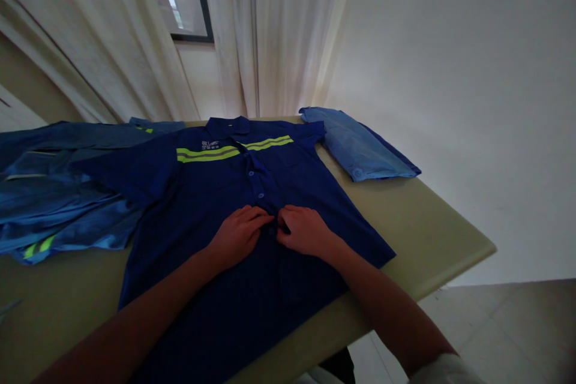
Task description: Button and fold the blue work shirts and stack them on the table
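A dark blue short-sleeved work shirt (202,204) lies spread front side up, its collar at the far end. Yellow-green reflective bands cross its chest, with a small white logo on the left. Buttons run down the front placket. Both hands meet over this placket, around a button in the middle of the shirt. My left hand (238,234) is closed, fingers pinching the placket edge. Just to its right, my right hand (306,231) curls thumb to fingers on the other side of the same button. The fingertips partly hide the fabric between them.
The shirt rests on a beige table (405,222) whose right corner juts out near a white wall. At left lies a heap of lighter blue garments (67,192). A folded blue garment (360,147) sits at the back right. Curtains (279,30) hang behind.
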{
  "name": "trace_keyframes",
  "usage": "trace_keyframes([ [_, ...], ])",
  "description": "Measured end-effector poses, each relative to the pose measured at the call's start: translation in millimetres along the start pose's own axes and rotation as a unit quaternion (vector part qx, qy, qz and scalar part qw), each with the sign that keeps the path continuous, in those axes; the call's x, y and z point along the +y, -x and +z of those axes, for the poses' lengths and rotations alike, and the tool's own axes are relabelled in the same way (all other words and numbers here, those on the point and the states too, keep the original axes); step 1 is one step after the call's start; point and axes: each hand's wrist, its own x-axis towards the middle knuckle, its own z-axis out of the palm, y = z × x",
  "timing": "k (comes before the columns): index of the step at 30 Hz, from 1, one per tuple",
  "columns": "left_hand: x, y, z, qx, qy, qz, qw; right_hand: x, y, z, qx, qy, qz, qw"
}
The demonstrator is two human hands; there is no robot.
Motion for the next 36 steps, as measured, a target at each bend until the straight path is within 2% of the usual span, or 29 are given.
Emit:
trace_keyframes([
  [2, 1.1, -1.2, -0.5, -0.013, 0.015, 0.007, 1.0, 5.3, -2.6, -2.9, 0.007, -0.063, 0.01, 0.998],
  [5, 6.5, -2.4, -1.6, -0.029, 0.012, -0.03, 0.999, 10.6, -5.5, -5.0, 0.01, -0.155, 0.026, 0.988],
  [9, 17.8, -2.6, -2.5, -0.058, 0.029, -0.047, 0.997, 9.9, -6.8, -1.4, 0.03, -0.174, 0.014, 0.984],
  [15, 26.3, 0.5, 4.8, -0.025, 0.044, -0.048, 0.998, 7.1, -6.1, 1.8, 0.062, -0.206, -0.006, 0.977],
  [23, 18.6, 1.4, 9.2, -0.003, 0.109, -0.076, 0.991, 16.7, -6.0, 2.4, 0.005, -0.334, -0.013, 0.942],
  [27, 21.2, -3.6, -2.6, -0.04, 0.162, -0.112, 0.98, 17.1, -5.3, 0.2, -0.016, -0.343, -0.023, 0.939],
  [31, 28.0, -4.5, -8.1, -0.075, 0.121, -0.131, 0.981, 15.8, -3.2, -2.4, -0.025, -0.288, 0.0, 0.957],
  [36, 37.1, 5.1, 6.5, -0.01, 0.049, -0.099, 0.994, 15.6, 0.1, -5.7, -0.026, -0.261, 0.0, 0.965],
])
